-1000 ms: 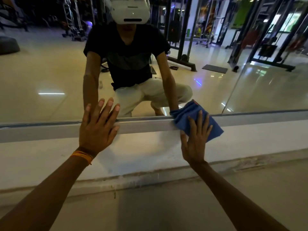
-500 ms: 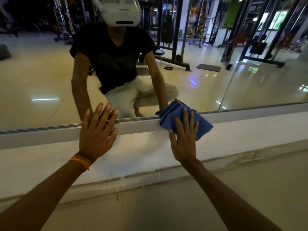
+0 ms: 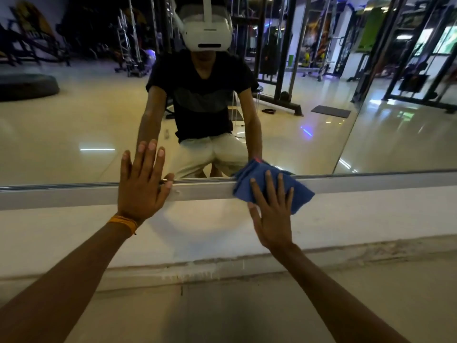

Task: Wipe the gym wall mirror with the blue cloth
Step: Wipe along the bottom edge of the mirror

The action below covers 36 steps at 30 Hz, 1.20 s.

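The gym wall mirror (image 3: 74, 125) fills the upper half of the head view, bounded below by a pale metal frame strip (image 3: 202, 191). The crumpled blue cloth (image 3: 300, 191) lies against that strip and the mirror's bottom edge, right of centre. My right hand (image 3: 273, 214) presses flat on the cloth with straight, spread fingers. My left hand (image 3: 142, 184) rests flat with spread fingers across the mirror's lower edge and the strip, an orange band on its wrist. The mirror reflects a crouching person wearing a white headset.
Below the strip runs a white wall base (image 3: 222, 231), then a rough joint to the grey floor (image 3: 235, 313). A vertical seam (image 3: 346, 144) between mirror panels stands at right. Gym machines and shiny floor appear only as reflections.
My right hand has slid the blue cloth leftward along the mirror's bottom edge. My left hand has stayed planted at about the same spot.
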Each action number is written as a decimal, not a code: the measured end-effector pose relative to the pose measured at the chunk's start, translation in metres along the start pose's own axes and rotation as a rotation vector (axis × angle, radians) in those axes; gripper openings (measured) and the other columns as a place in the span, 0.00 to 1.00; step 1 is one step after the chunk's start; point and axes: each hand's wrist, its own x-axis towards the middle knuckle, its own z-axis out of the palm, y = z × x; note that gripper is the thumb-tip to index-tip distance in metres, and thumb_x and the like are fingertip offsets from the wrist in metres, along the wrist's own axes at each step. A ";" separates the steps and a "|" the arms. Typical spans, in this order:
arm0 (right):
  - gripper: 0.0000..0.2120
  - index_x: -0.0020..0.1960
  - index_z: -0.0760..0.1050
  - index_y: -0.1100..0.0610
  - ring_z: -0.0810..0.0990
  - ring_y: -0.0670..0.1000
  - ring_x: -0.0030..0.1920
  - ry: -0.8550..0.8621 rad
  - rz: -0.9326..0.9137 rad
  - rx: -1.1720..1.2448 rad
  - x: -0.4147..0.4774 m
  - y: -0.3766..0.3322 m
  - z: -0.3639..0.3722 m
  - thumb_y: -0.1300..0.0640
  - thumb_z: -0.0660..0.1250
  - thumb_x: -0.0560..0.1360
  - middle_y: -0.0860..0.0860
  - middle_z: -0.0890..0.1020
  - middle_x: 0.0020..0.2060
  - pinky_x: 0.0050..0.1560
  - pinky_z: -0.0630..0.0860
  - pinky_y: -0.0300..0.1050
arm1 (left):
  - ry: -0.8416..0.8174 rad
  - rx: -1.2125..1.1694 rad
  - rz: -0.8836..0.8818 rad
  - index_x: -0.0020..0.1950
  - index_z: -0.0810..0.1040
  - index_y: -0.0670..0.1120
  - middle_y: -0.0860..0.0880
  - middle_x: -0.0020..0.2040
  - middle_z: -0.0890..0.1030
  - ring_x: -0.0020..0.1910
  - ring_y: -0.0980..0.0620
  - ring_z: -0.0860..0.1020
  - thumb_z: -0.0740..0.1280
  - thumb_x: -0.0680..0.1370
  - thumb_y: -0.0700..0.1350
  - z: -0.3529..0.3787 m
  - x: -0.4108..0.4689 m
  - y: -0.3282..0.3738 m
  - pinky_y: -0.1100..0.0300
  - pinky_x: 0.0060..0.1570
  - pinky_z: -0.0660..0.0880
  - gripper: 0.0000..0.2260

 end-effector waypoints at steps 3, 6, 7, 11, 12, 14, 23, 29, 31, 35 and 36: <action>0.27 0.83 0.55 0.47 0.51 0.61 0.82 -0.012 -0.236 -0.064 0.009 -0.034 0.017 0.43 0.53 0.86 0.54 0.54 0.83 0.75 0.54 0.75 | -0.001 0.011 0.004 0.84 0.51 0.41 0.42 0.84 0.46 0.83 0.41 0.47 0.56 0.84 0.56 0.002 -0.001 -0.001 0.34 0.78 0.51 0.33; 0.25 0.82 0.55 0.46 0.54 0.61 0.82 0.037 -0.241 -0.128 0.016 -0.009 0.017 0.44 0.52 0.86 0.54 0.57 0.82 0.75 0.56 0.74 | 0.007 0.014 -0.004 0.84 0.50 0.41 0.42 0.84 0.47 0.83 0.40 0.48 0.57 0.83 0.56 0.003 -0.001 0.000 0.33 0.78 0.52 0.34; 0.25 0.82 0.56 0.46 0.54 0.62 0.82 0.059 -0.207 -0.145 0.014 0.011 0.015 0.44 0.52 0.87 0.54 0.58 0.82 0.74 0.56 0.75 | 0.014 0.012 0.000 0.84 0.50 0.42 0.42 0.84 0.47 0.83 0.41 0.48 0.57 0.83 0.56 0.003 -0.001 0.000 0.33 0.78 0.52 0.34; 0.23 0.81 0.58 0.47 0.54 0.63 0.81 0.122 -0.056 -0.117 0.008 0.065 0.007 0.44 0.51 0.87 0.55 0.58 0.81 0.76 0.51 0.76 | 0.057 0.041 0.015 0.84 0.50 0.42 0.44 0.85 0.46 0.83 0.42 0.47 0.54 0.83 0.56 0.007 -0.001 -0.001 0.35 0.78 0.51 0.33; 0.24 0.81 0.58 0.47 0.53 0.64 0.81 0.137 -0.026 -0.116 0.009 0.057 0.010 0.44 0.52 0.87 0.55 0.57 0.82 0.76 0.49 0.76 | 0.065 0.047 0.013 0.84 0.50 0.42 0.44 0.85 0.46 0.83 0.42 0.47 0.55 0.82 0.55 0.008 -0.001 0.000 0.36 0.79 0.50 0.34; 0.25 0.82 0.55 0.47 0.52 0.65 0.81 0.134 -0.061 -0.120 0.010 0.023 0.023 0.44 0.53 0.87 0.55 0.53 0.82 0.76 0.48 0.76 | 0.067 0.047 0.006 0.84 0.50 0.43 0.44 0.85 0.46 0.83 0.43 0.46 0.56 0.81 0.55 0.009 -0.002 -0.001 0.37 0.79 0.49 0.35; 0.28 0.83 0.53 0.46 0.49 0.60 0.83 0.149 -0.239 -0.197 0.012 0.057 0.021 0.45 0.56 0.85 0.52 0.50 0.84 0.78 0.47 0.71 | 0.058 0.066 0.001 0.84 0.48 0.44 0.45 0.85 0.45 0.83 0.43 0.45 0.56 0.81 0.57 0.009 -0.001 0.000 0.39 0.80 0.46 0.36; 0.28 0.83 0.48 0.45 0.50 0.63 0.82 0.162 -0.057 -0.118 0.011 0.041 0.015 0.43 0.53 0.86 0.53 0.48 0.83 0.78 0.45 0.73 | 0.080 0.063 0.015 0.84 0.48 0.44 0.45 0.85 0.44 0.84 0.44 0.44 0.52 0.84 0.59 0.014 -0.004 -0.003 0.40 0.80 0.46 0.34; 0.27 0.83 0.52 0.46 0.51 0.64 0.81 0.128 -0.129 -0.129 0.015 0.003 0.031 0.43 0.53 0.86 0.54 0.51 0.83 0.78 0.44 0.73 | 0.100 0.061 0.020 0.84 0.49 0.44 0.45 0.85 0.45 0.84 0.44 0.45 0.51 0.84 0.60 0.014 -0.003 -0.003 0.39 0.80 0.47 0.33; 0.28 0.82 0.52 0.46 0.50 0.63 0.82 0.103 -0.190 -0.177 0.016 -0.001 0.034 0.43 0.56 0.85 0.55 0.53 0.82 0.78 0.47 0.72 | 0.099 0.023 0.029 0.84 0.51 0.43 0.44 0.85 0.47 0.83 0.43 0.46 0.52 0.84 0.58 0.012 -0.002 -0.002 0.38 0.79 0.49 0.33; 0.29 0.83 0.50 0.45 0.50 0.63 0.82 0.110 -0.159 -0.181 0.013 0.011 0.029 0.44 0.56 0.85 0.54 0.51 0.83 0.77 0.47 0.73 | 0.090 0.027 0.029 0.84 0.51 0.43 0.43 0.85 0.47 0.83 0.42 0.47 0.52 0.84 0.58 0.013 -0.003 -0.003 0.38 0.79 0.48 0.33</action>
